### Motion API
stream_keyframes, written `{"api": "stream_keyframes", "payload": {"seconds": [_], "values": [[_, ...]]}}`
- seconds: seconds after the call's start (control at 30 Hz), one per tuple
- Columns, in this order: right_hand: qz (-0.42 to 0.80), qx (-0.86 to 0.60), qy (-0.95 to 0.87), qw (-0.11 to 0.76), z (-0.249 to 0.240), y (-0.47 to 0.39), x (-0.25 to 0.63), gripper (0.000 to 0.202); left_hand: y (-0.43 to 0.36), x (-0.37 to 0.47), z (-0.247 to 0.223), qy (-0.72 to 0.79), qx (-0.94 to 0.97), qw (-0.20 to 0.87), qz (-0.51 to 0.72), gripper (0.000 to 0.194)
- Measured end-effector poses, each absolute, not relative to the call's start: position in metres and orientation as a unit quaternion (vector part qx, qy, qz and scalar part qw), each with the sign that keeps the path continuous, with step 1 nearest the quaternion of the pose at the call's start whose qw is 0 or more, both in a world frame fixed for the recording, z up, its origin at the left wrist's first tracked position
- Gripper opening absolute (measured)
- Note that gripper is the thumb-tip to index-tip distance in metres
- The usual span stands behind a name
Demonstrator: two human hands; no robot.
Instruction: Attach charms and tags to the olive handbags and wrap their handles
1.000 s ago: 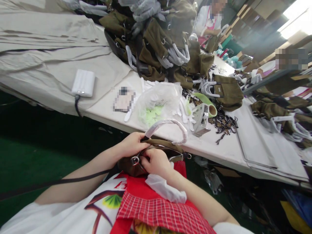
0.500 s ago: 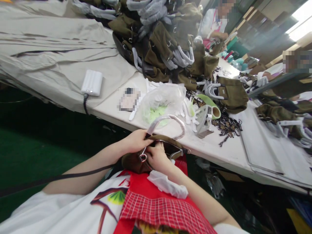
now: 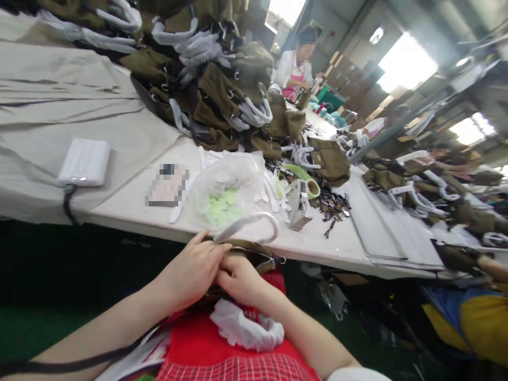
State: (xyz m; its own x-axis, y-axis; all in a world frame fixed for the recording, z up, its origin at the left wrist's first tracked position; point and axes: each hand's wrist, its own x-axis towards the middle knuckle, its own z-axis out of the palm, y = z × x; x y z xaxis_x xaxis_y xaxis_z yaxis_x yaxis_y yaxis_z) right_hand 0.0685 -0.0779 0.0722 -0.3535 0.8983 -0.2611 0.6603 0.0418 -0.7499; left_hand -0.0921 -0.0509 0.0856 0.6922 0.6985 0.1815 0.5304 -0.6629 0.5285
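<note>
An olive-brown handbag (image 3: pixel 259 250) rests against my lap at the table edge, its wrapped white handle (image 3: pixel 254 220) arching up over the tabletop. My left hand (image 3: pixel 196 269) lies over the bag's left side, fingers closed on its top edge. Close beside it, my right hand (image 3: pixel 241 276) is curled at the bag's opening, with thumb and fingers together on the bag's rim. The two hands meet and cover much of the bag, so the zipper pull is hidden. A crumpled white wrap (image 3: pixel 248 324) lies on my red apron (image 3: pixel 230 354) below.
On the table are a plastic bag with green pieces (image 3: pixel 224 198), a tape dispenser (image 3: pixel 298 203), a tape roll (image 3: pixel 311 186), dark tags (image 3: pixel 331 203), a white power bank (image 3: pixel 85 161) and a phone (image 3: pixel 169 185). Olive bags (image 3: pixel 222 100) are heaped behind. A co-worker (image 3: pixel 296 66) stands farther back.
My right hand has come out of the bag's opening to its rim, and my left hand has moved over the bag's side beside it. The view has tilted up and turned right.
</note>
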Motion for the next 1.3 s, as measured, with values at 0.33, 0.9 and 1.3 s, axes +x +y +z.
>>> {"api": "stream_keyframes", "payload": {"seconds": [0.33, 0.9, 1.3], "values": [[0.365, -0.575, -0.713, 0.169, 0.114, -0.07, 0.091, 0.031, -0.044, -0.088, 0.074, 0.315, 0.889, 0.23, 0.238, 0.025], [0.294, -0.542, -0.787, 0.033, 0.021, -0.053, 0.1, 0.033, -0.026, -0.081, 0.048, 0.5, 0.816, 0.201, 0.21, 0.036], [0.239, -0.625, -0.718, 0.191, 0.019, -0.041, 0.127, 0.012, -0.02, -0.069, 0.047, 0.465, 0.749, 0.367, 0.297, 0.042]]}}
